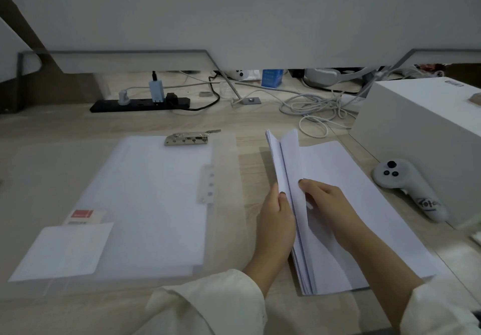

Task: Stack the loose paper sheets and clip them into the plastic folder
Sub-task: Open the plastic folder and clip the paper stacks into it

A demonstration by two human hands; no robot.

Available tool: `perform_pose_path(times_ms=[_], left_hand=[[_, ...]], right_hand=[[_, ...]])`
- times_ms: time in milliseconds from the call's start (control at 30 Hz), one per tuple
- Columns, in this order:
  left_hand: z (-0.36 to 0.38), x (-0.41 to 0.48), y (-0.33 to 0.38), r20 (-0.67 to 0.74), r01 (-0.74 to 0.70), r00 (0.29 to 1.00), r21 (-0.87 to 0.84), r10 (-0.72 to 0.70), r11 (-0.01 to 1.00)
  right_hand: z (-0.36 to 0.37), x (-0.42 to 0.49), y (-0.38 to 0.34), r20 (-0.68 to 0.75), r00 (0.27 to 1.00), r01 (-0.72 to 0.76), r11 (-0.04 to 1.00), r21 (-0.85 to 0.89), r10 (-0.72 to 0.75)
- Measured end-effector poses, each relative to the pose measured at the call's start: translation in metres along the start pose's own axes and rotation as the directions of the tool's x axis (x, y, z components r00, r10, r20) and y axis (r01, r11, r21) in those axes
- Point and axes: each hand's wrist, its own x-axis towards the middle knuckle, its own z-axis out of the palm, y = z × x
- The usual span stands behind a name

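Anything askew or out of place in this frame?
Only the paper stack: its left part is lifted and fanned upright between the left hand and right hand, and its near edges are splayed, not squared. The folder lies open and flat, its metal clip at the far edge.

Dim, bluish, prob. wide-angle edge warp
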Motion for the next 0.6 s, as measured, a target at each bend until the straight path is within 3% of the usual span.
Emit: perform_pose_path(times_ms=[167, 500, 600], left_hand=[[0.0014, 0.0013, -0.0035, -0.007, -0.068, 0.998, 0.003, 0.068, 0.998], [0.0006, 0.0016, -0.0002, 0.046, -0.037, 0.998, -0.056, 0.039, 0.998], [0.0023, -0.0006, 0.0005, 0.055, -0.044, 0.998, 0.005, 0.044, 0.999]], right_hand=[[0.0035, 0.0026, 0.0039, 0.005, 0.999, 0.036, 0.999, -0.032, -0.036], [0.0071, 0.0054, 0.0083, 0.034, 0.997, 0.063, 0.997, 0.050, -0.065], [0.0078, 0.0062, 0.0091, 0.005, 0.999, 0.051, 0.997, 0.057, -0.051]])
